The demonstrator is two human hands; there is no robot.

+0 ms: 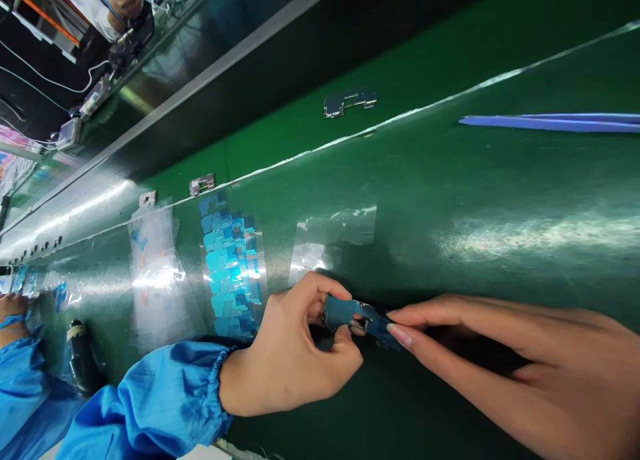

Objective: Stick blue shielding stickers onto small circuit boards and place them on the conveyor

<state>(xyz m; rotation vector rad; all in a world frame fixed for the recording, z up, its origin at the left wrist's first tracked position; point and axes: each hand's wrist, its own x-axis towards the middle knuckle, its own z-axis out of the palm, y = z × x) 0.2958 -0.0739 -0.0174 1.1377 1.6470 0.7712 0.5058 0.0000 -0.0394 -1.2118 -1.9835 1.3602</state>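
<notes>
Holding a small blue circuit board (350,315) level, the left hand (295,353) grips its left end, the right hand (500,360) pinches its right end; its long axis runs left to right.

No words, numbers, brands or signs can be read anywhere in view. The small blue-covered part (347,313) pinched between the fingers (400,335) shows no legible marking. A pale band circles the black cylindrical container (77,353), but anything on it is too blurred to read. The small pale devices (69,133) at the upper left are too small to show readable print, and the blue squares on clear film (233,267) show none either.
</notes>
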